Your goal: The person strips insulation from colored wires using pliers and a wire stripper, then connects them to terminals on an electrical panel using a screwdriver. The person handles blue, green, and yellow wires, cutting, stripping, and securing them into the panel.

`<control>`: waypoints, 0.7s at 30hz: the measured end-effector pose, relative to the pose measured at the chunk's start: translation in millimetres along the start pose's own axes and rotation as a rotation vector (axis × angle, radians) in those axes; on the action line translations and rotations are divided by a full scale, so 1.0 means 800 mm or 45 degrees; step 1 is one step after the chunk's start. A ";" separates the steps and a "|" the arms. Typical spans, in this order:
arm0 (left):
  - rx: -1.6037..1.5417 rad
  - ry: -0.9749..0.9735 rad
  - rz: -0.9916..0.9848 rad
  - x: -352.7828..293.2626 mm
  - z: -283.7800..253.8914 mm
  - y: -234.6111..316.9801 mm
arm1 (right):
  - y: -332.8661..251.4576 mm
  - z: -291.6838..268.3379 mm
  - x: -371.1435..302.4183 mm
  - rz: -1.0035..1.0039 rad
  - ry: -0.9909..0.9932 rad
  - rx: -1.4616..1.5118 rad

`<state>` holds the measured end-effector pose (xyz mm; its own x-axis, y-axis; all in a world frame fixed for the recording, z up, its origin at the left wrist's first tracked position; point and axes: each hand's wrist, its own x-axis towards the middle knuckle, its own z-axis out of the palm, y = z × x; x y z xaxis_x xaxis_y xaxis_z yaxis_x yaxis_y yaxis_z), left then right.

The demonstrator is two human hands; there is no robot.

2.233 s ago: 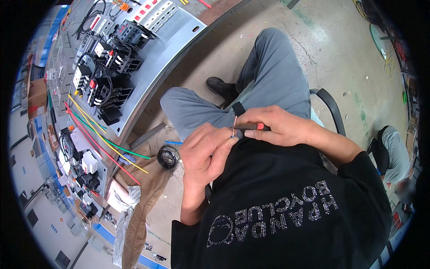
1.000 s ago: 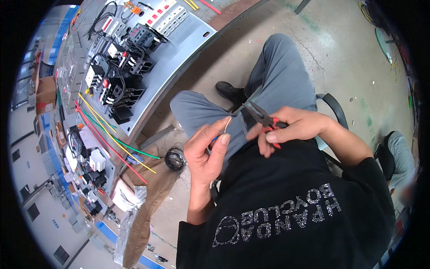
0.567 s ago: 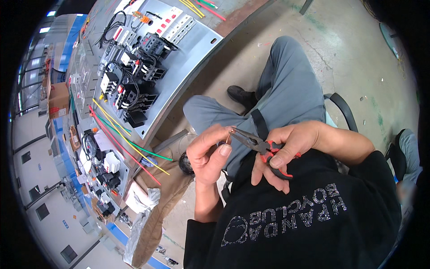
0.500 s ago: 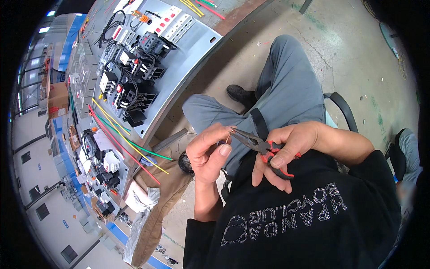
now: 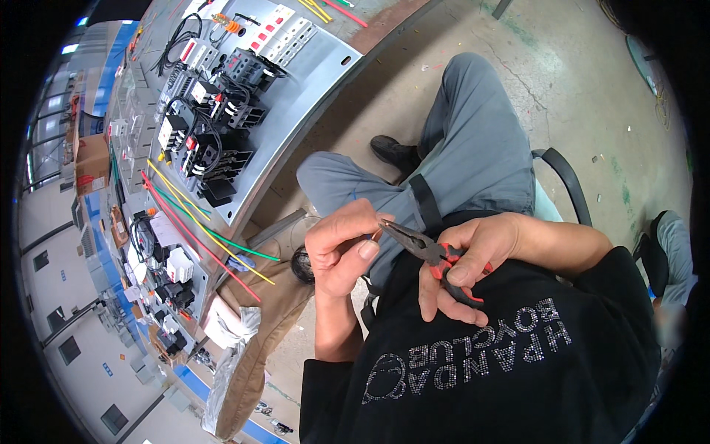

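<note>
My right hand (image 5: pixel 473 270) is wrapped around the red and black handles of long-nose pliers (image 5: pixel 411 238). Their jaws point left, with the tip right at the fingertips of my left hand (image 5: pixel 342 248). Between thumb and forefinger, the left hand pinches a short thin copper-coloured wire (image 5: pixel 378 234). The wire's upper end meets the plier tip; its lower end is hidden by the thumb. Both hands are above my lap, in front of my black shirt.
On the left, a bench carries a grey metal panel (image 5: pixel 314 89) with black contactors (image 5: pixel 244 66) and white breakers (image 5: pixel 285 37). Red, yellow and green wires (image 5: pixel 214 229) stick out past the bench edge. Another person's brown-trousered leg (image 5: pixel 259 348) is beside my left forearm.
The plier handles have closed slightly in my right hand, and the jaws are closer together. The left hand has shifted a little up and left; it still pinches the wire.
</note>
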<state>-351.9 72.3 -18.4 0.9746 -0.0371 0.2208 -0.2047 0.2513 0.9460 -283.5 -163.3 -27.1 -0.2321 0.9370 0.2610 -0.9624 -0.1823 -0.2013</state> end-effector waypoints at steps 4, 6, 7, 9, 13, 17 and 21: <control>0.011 -0.013 0.003 0.001 0.000 0.004 | 0.006 0.007 0.003 -0.032 0.014 0.035; 0.007 -0.037 0.017 0.001 -0.003 0.003 | 0.012 0.006 0.004 -0.027 -0.042 0.187; 0.011 -0.062 0.048 0.002 -0.004 0.003 | 0.015 0.006 0.004 -0.024 -0.071 0.263; 0.023 -0.099 0.111 0.006 -0.003 0.005 | 0.017 0.018 0.008 -0.029 -0.051 0.249; -0.002 -0.145 0.106 0.015 0.002 0.019 | 0.023 0.036 0.012 -0.046 0.046 0.236; 0.171 -0.185 0.110 0.016 -0.005 0.034 | 0.027 0.050 0.011 -0.107 0.330 -0.068; 0.390 -0.140 0.084 0.013 0.000 0.044 | 0.025 0.057 0.011 -0.205 0.753 -0.688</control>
<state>-348.8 80.9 17.3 0.9460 -0.1391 0.2928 -0.3014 -0.0449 0.9524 -311.6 -172.5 14.1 0.1611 0.9694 -0.1853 -0.7418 -0.0050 -0.6706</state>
